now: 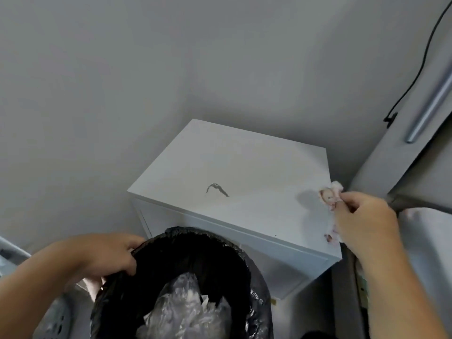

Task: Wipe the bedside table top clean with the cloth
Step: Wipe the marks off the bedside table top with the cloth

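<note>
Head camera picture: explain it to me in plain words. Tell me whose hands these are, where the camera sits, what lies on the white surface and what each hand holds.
There is no machine here. A person wears a wide-angle camera on the head, so you look down at their own two bare hands.

The white box in the middle is the bedside table, standing in a corner between grey walls. On its top lies a dark smudge or scrap; the picture is too blurred to say which.

The right hand pinches a white cloth with pink print at the table's right edge, the cloth resting on the top.

The left hand grips the rim of a bin lined with a black bag, held in front of the table. Crumpled clear plastic lies inside it.
</note>
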